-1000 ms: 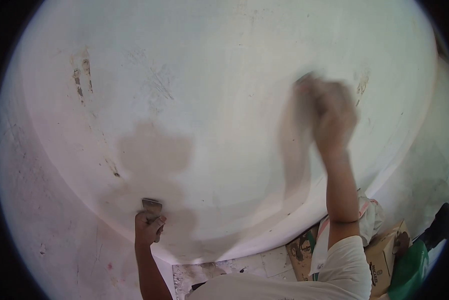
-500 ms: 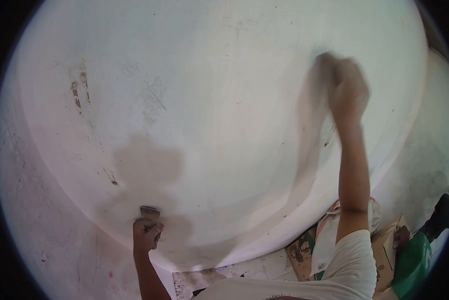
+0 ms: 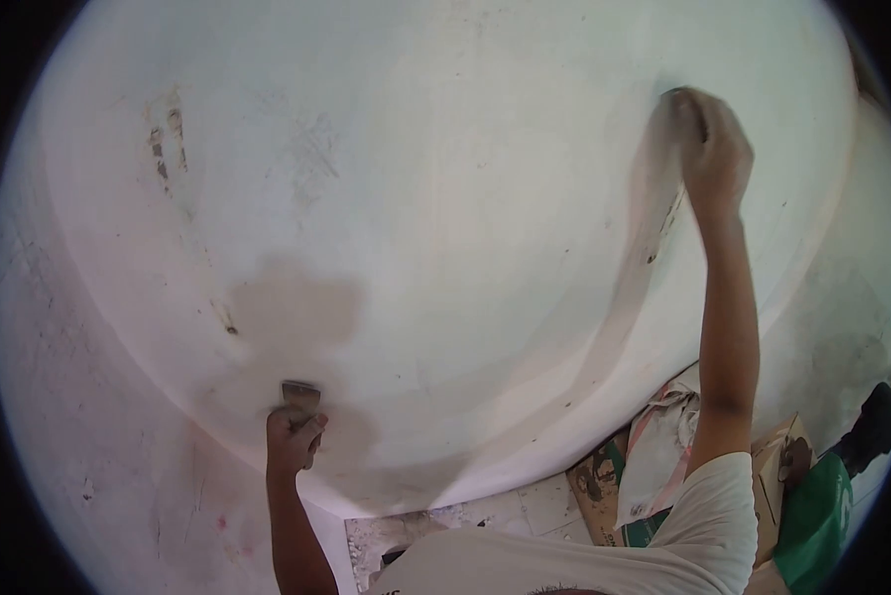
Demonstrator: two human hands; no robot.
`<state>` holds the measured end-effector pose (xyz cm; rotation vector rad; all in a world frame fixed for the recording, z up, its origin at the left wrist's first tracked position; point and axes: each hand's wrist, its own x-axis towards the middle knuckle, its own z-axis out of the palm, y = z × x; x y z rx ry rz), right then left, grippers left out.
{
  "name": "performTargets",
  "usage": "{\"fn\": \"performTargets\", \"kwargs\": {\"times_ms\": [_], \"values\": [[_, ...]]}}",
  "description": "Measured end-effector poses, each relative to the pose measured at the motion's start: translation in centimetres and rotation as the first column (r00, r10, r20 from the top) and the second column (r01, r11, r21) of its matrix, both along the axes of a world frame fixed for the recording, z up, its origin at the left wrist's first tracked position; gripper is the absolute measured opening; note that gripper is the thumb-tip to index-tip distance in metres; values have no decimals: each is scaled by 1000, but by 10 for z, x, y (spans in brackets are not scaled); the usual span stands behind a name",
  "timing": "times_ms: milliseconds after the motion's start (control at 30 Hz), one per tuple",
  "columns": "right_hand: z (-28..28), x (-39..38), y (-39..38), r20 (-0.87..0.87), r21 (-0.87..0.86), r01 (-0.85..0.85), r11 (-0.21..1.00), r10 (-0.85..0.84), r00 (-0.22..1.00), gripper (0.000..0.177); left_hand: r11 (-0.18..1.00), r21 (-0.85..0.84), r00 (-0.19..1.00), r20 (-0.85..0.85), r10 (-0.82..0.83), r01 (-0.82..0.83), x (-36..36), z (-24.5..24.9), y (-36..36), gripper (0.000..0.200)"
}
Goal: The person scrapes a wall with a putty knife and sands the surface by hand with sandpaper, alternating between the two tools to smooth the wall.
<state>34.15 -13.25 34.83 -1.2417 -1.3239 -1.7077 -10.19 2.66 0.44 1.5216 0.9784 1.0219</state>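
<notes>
My left hand (image 3: 296, 436) grips a putty knife (image 3: 300, 395) low on the left, its flat metal blade pointing up in front of the wall. Up at the right, my right hand (image 3: 719, 159) is closed and pressed against the pale wall (image 3: 465, 248). A small dark edge shows at its fingertips; what it belongs to is mostly hidden by the fingers. Just below that hand, a dark chipped mark (image 3: 653, 258) shows on the wall. Other chipped spots (image 3: 158, 149) and grey scuffs (image 3: 311, 159) mark its left side.
Below the wall at the right lie a white sack (image 3: 653, 466), cardboard boxes (image 3: 777, 466) and a green bag (image 3: 817, 521). Debris (image 3: 371, 545) is scattered on the tiled floor. Side walls adjoin at left and right.
My right hand has moved a little to the right and up along the wall. My left hand, still with the putty knife, appears slightly higher in view, and the view itself has shifted.
</notes>
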Motion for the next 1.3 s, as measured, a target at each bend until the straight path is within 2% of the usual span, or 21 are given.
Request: {"fn": "performTargets", "kwargs": {"times_ms": [33, 67, 100, 133, 200, 233, 267, 300, 333, 367, 400, 467, 500, 600, 633, 733, 833, 933, 1067, 1200, 1300], "values": [[-15, -9, 6, 54, -21, 53, 998, -52, 997, 26, 1000, 2, 1000, 4, 5, -5, 1, 1, -1, 30], [-44, -26, 8, 67, -190, 148, 971, -137, 988, 34, 1000, 4, 1000, 7, 12, -12, 1, 1, -4, 31], [-78, -50, 7, 37, -493, 266, 829, -285, 958, 42, 1000, -25, 1000, 21, 8, -7, -1, 1, -6, 31], [-135, -39, 22, 97, -599, -40, 800, 122, 988, 45, 998, -59, 999, -35, 25, -27, -4, -3, -10, 29], [-216, -100, 17, 76, -912, -30, 409, 241, 967, 42, 992, -107, 989, -139, 52, -68, -11, -20, -20, 24], [-258, -118, 16, -15, -878, -227, 421, 450, 893, 39, 986, -164, 995, -101, 3, -20, -14, -32, -28, 20], [-282, -131, 12, -117, -900, -303, 312, 498, 859, 34, 975, -223, 998, -56, -39, 26, -16, -45, -39, 17], [-307, -145, 8, -222, -907, -373, 197, 530, 818, 29, 964, -259, 991, -98, -86, 58, -14, -50, -54, 17], [-329, -166, 3, -641, -651, -758, 31, 512, 572, 22, 952, -294, 982, -135, -131, 86, -8, -55, -70, 19], [-352, -181, -8, -839, -486, -873, -36, 302, 454, 21, 938, -313, 970, -139, -197, 146, -5, -66, -83, 21], [-371, -193, -15, -956, -289, -956, -55, 66, 285, 19, 921, -333, 954, -145, -263, 204, -3, -79, -95, 23], [-379, -220, -16, -982, -185, -982, -33, 32, 184, 18, 870, -433, 915, -205, -349, 235, -1, -97, -109, 27], [-383, -232, -17, -992, -129, -992, -17, 11, 129, 17, 848, -462, 921, -145, -362, 261, 0, -100, -112, 28], [-410, -260, -25, -887, 346, -922, 173, -260, -381, 15, 785, -501, 892, -57, -449, 364, -11, -97, -115, 25], [-412, -264, -25, -867, 375, -908, 186, -275, -415, 15, 770, -495, 878, -31, -477, 401, -11, -97, -113, 24], [-412, -274, -28, -873, 330, -918, 219, -299, -385, 14, 720, -491, 846, 69, -529, 490, -18, -117, -107, 19], [-421, -287, -28, -972, 200, -946, 255, -67, -224, 14, 674, -498, 821, 158, -549, 546, -29, -135, -104, 15], [-436, -303, -34, -853, 432, -854, 289, -177, -491, 18, 669, -501, 831, 236, -504, 549, -35, -136, -106, 15], [-447, -321, -32, -817, 474, -830, 294, -204, -539, 16, 626, -498, 800, 378, -467, 600, -52, -129, -107, 20], [-445, -336, -20, -824, 495, -828, 264, -161, -543, 15, 705, -498, 860, 354, -367, 505, -70, -114, -105, 27], [-436, -345, -10, -820, 510, -819, 263, -137, -555, 13, 704, -509, 842, 481, -245, 496, -79, -113, -100, 28]]}}
